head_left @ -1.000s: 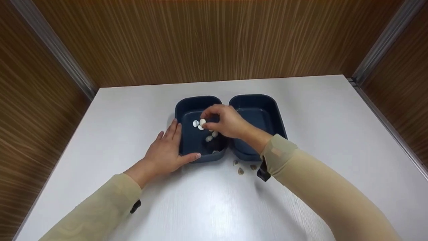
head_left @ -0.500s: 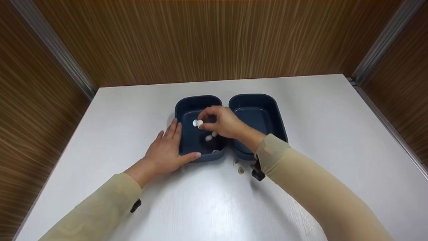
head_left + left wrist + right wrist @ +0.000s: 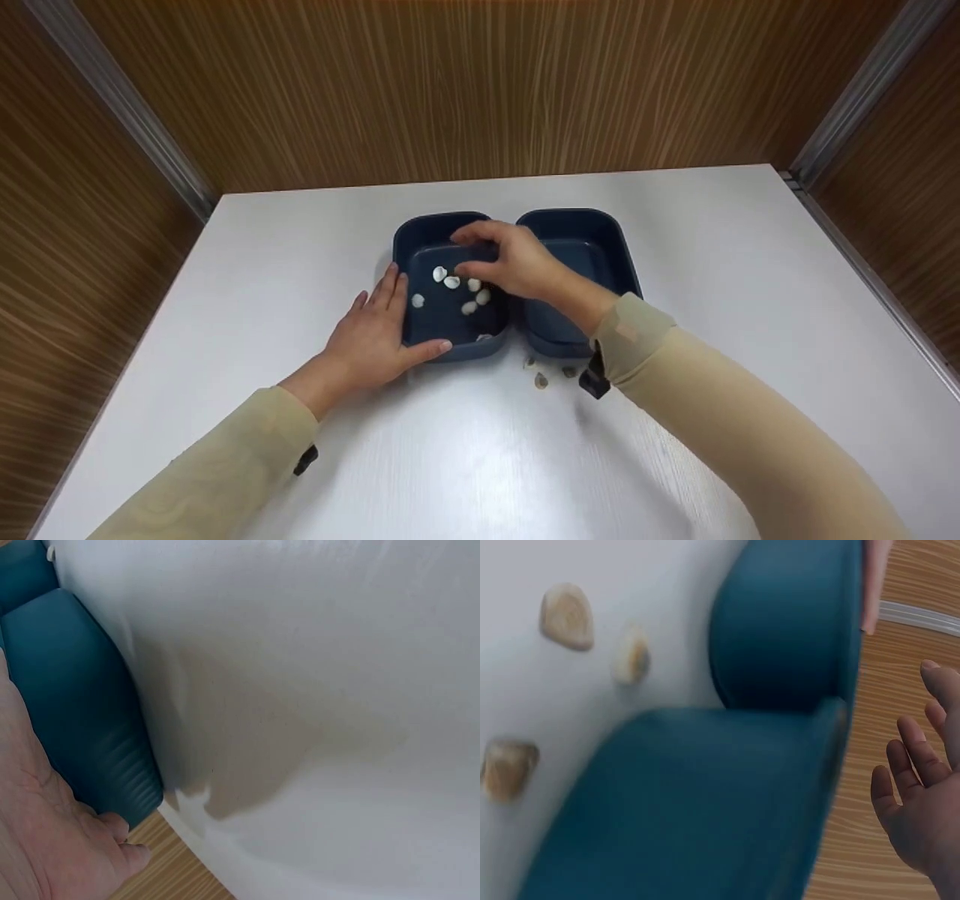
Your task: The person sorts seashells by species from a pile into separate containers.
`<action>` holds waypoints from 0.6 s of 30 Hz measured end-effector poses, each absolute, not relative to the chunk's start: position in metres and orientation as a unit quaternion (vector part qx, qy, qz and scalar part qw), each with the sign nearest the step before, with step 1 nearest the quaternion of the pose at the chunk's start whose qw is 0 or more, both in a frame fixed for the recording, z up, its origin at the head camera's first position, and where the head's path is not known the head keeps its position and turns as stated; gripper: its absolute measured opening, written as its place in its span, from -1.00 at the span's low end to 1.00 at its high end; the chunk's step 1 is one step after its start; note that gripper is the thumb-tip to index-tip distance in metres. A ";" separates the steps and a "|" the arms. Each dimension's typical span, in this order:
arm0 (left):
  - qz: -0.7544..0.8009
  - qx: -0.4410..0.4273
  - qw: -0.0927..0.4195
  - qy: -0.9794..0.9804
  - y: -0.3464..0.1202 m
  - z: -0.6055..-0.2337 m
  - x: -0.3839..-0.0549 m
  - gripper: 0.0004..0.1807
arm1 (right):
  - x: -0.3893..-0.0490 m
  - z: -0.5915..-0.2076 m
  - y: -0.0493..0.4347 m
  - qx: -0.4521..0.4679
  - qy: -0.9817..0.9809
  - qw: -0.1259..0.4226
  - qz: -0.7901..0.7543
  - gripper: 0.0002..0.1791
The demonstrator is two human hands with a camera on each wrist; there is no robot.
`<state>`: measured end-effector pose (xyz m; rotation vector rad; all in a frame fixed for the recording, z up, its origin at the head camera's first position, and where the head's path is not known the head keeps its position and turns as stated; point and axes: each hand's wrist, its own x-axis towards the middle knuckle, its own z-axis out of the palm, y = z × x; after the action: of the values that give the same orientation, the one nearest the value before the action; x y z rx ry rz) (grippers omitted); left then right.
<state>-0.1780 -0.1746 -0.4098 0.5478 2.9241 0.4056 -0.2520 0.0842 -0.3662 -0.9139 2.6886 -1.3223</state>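
My left hand [image 3: 367,341] lies with straight fingers along the left side of a dark blue dish [image 3: 454,351], its thumb at the front rim. In the left wrist view that hand sits against the dish's outer wall [image 3: 82,690]. Over the same dish hovers my right hand [image 3: 517,262], thumb and fingers spread apart, with nothing seen between them. Several pale seashells lie on the dish's floor, among them a white shell [image 3: 418,300] near the left wall and another white shell [image 3: 439,274] farther back. The right wrist view shows the right hand [image 3: 922,795] with parted fingers.
A second dark blue dish [image 3: 630,259] stands close on the right, partly under my right forearm. Just in front of it, brownish shells [image 3: 541,381] lie on the white table [image 3: 465,450]. Wood-grained panels [image 3: 480,97] enclose the table at the back and sides.
My right hand pinched a white shell, moved slightly left, then let it go and drew back up and right. A shell now lies near the dish's left wall. The left hand stays put.
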 end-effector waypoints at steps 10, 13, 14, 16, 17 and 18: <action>0.142 0.178 0.068 0.971 -0.177 -0.412 -0.180 0.48 | -0.237 -0.335 0.130 -0.289 0.858 -0.036 -0.422 -0.46; 0.142 0.179 0.064 0.972 -0.178 -0.413 -0.180 0.48 | -0.232 -0.330 0.147 -0.286 0.857 -0.056 -0.425 -0.45; 0.142 0.181 0.061 0.971 -0.178 -0.413 -0.180 0.47 | -0.231 -0.329 0.153 -0.285 0.856 -0.064 -0.426 -0.44; 0.142 0.183 0.056 0.971 -0.179 -0.413 -0.179 0.47 | -0.228 -0.328 0.165 -0.282 0.856 -0.076 -0.427 -0.43; 0.143 0.184 0.054 0.971 -0.179 -0.413 -0.179 0.47 | -0.227 -0.328 0.171 -0.279 0.857 -0.081 -0.426 -0.42; 0.143 0.185 0.053 0.971 -0.179 -0.413 -0.179 0.47 | -0.225 -0.329 0.177 -0.276 0.858 -0.085 -0.425 -0.42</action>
<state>-0.1794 -0.1791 -0.4128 0.5634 2.9514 0.4343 -0.2253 0.1772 -0.3287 -0.9180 2.8518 -1.4123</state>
